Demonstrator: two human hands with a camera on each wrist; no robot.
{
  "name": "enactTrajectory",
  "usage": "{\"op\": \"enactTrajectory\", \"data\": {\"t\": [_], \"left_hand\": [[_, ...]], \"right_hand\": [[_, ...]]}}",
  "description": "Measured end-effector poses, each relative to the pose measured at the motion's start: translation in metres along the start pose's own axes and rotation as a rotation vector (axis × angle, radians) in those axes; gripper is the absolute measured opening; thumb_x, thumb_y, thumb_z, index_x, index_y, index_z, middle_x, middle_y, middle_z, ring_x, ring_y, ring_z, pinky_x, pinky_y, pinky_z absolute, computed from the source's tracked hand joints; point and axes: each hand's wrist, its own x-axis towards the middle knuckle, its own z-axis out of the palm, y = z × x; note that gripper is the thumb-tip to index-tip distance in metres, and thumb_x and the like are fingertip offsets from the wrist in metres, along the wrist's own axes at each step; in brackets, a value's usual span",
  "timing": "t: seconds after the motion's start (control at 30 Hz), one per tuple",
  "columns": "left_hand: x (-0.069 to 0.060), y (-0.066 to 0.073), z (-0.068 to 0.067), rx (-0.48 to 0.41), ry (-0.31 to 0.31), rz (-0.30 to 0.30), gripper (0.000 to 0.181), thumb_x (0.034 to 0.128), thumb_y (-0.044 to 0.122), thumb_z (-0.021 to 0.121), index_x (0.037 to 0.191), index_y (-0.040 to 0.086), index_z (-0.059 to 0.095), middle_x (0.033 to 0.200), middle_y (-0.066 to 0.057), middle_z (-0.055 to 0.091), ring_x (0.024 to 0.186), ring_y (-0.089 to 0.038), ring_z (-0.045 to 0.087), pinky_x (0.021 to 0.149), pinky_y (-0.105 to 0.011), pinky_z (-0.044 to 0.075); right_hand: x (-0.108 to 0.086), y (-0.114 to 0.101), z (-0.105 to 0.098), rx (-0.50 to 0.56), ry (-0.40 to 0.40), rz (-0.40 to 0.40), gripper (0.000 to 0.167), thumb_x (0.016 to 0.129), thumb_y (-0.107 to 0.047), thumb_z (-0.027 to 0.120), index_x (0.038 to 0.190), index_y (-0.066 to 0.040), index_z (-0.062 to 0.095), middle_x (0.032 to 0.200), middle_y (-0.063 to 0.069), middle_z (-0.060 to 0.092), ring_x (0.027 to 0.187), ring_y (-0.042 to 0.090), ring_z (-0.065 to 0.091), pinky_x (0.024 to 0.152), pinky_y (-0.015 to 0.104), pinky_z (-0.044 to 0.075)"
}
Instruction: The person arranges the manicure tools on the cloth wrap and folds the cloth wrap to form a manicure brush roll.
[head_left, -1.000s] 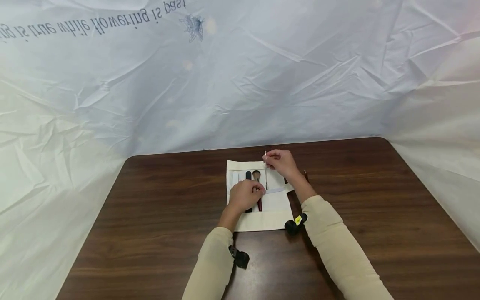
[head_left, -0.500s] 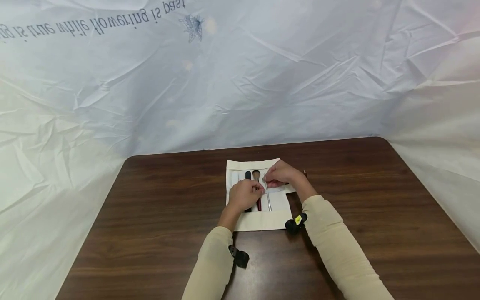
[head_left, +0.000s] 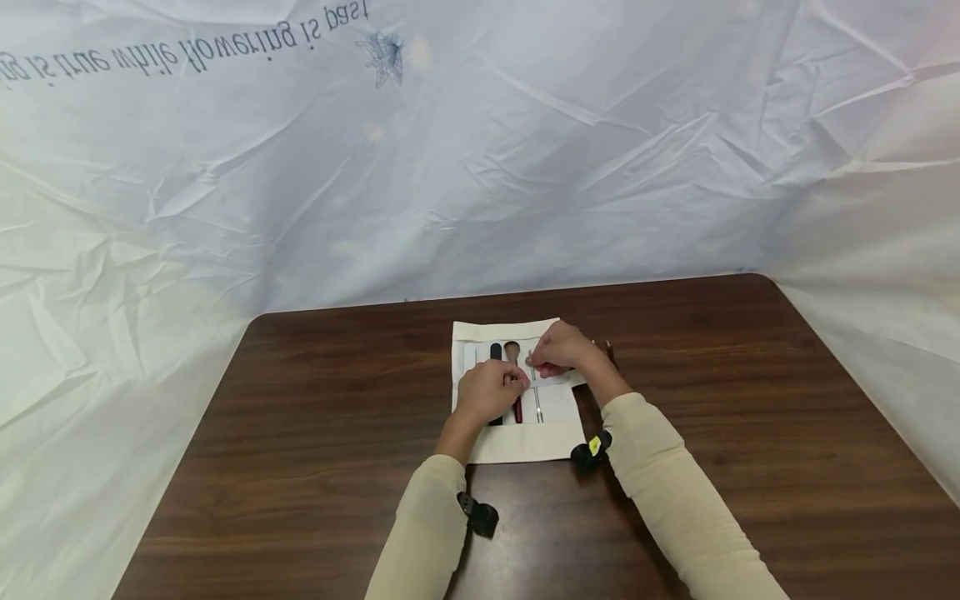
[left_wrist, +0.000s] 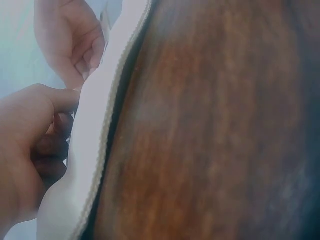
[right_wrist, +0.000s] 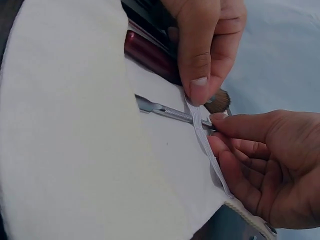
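Observation:
A white cloth case (head_left: pixel 517 450) lies unfolded on the table, holding a dark flat tool, a brush (head_left: pixel 512 349) with a red handle (right_wrist: pixel 150 54) and a thin metal tool (right_wrist: pixel 175 112). My left hand (head_left: pixel 489 390) pinches the white elastic band (right_wrist: pixel 202 137) between thumb and finger, beside the metal tool. With thumb and fingertips my right hand (head_left: pixel 562 348) grips the metal tool's upper part, just beyond the band. In the right wrist view that tool passes under the band, its flat end at the edge of the case's lower flap (right_wrist: pixel 75 120).
The brown wooden table (head_left: pixel 337 467) extends around the case. Something thin and dark (head_left: pixel 611 353) lies beyond the right wrist. White sheeting (head_left: pixel 480 167) hangs behind the table and at both sides.
My right hand has moved down toward me with the metal tool, whose lower end now lies below the band near the flap. The left hand has stayed at the band.

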Motion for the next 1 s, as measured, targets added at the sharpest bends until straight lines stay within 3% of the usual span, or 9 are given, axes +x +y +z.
{"op": "enactTrajectory", "data": {"t": [0.1,0.23,0.33,0.43,0.6,0.73,0.83,1.0], "left_hand": [[-0.001,0.0,-0.001,0.004,0.001,0.001,0.014,0.0965,0.029,0.068,0.091,0.025,0.08,0.053,0.011,0.049,0.052,-0.007,0.045,0.051,-0.026,0.034],[-0.003,0.0,-0.002,0.011,-0.002,-0.001,0.014,0.0973,0.029,0.067,0.093,0.024,0.08,0.053,0.01,0.048,0.05,-0.008,0.043,0.05,-0.026,0.033],[-0.005,0.001,-0.003,-0.001,-0.005,0.003,0.015,0.0982,0.028,0.067,0.096,0.023,0.08,0.053,0.01,0.047,0.049,-0.008,0.042,0.049,-0.025,0.033],[-0.006,0.002,-0.003,-0.02,-0.012,0.014,0.016,0.099,0.027,0.065,0.099,0.021,0.08,0.053,0.009,0.047,0.049,-0.008,0.042,0.049,-0.025,0.033],[-0.007,0.005,-0.002,-0.028,0.005,0.013,0.016,0.0988,0.026,0.065,0.099,0.02,0.081,0.053,0.009,0.048,0.049,-0.007,0.043,0.048,-0.024,0.034],[-0.006,0.011,0.0,-0.022,0.036,0.004,0.017,0.098,0.024,0.065,0.097,0.019,0.081,0.05,0.009,0.047,0.048,-0.007,0.044,0.047,-0.025,0.036],[-0.005,0.015,0.003,-0.009,0.036,0.032,0.018,0.0979,0.023,0.064,0.098,0.016,0.081,0.048,0.008,0.047,0.046,-0.007,0.043,0.047,-0.025,0.036],[0.0,0.02,0.009,0.071,0.012,0.089,0.017,0.099,0.025,0.065,0.102,0.017,0.08,0.055,0.005,0.058,0.048,-0.005,0.044,0.047,-0.023,0.034]], "right_hand": [[-0.002,0.003,-0.002,-0.021,0.005,-0.056,0.02,0.097,-0.017,0.067,0.092,0.0,0.076,0.063,-0.001,0.066,0.054,0.006,0.061,0.058,0.021,0.051],[-0.007,0.015,-0.016,0.033,0.046,-0.155,0.026,0.101,-0.015,0.06,0.111,0.006,0.073,0.083,0.01,0.074,0.066,0.009,0.066,0.065,0.023,0.054],[-0.017,0.03,-0.034,0.087,0.131,-0.204,0.03,0.103,-0.014,0.058,0.118,0.01,0.068,0.095,0.021,0.074,0.071,0.009,0.067,0.069,0.025,0.057],[-0.03,0.048,-0.053,0.074,0.243,-0.22,0.032,0.103,-0.013,0.057,0.12,0.012,0.065,0.099,0.026,0.072,0.072,0.01,0.068,0.071,0.028,0.057],[-0.045,0.073,-0.072,-0.042,0.352,-0.146,0.031,0.103,-0.017,0.055,0.117,0.008,0.068,0.099,0.023,0.072,0.077,0.015,0.069,0.071,0.027,0.053],[-0.047,0.081,-0.075,-0.111,0.321,-0.085,0.031,0.103,-0.02,0.055,0.112,0.005,0.07,0.102,0.022,0.073,0.082,0.022,0.07,0.07,0.028,0.052],[-0.044,0.082,-0.072,-0.158,0.275,-0.027,0.036,0.103,-0.027,0.057,0.112,0.004,0.071,0.107,0.022,0.072,0.085,0.024,0.07,0.072,0.033,0.052],[-0.038,0.076,-0.067,-0.222,0.274,0.052,0.039,0.1,-0.036,0.061,0.102,0.001,0.074,0.086,0.01,0.07,0.075,0.021,0.062,0.069,0.034,0.047]]}}
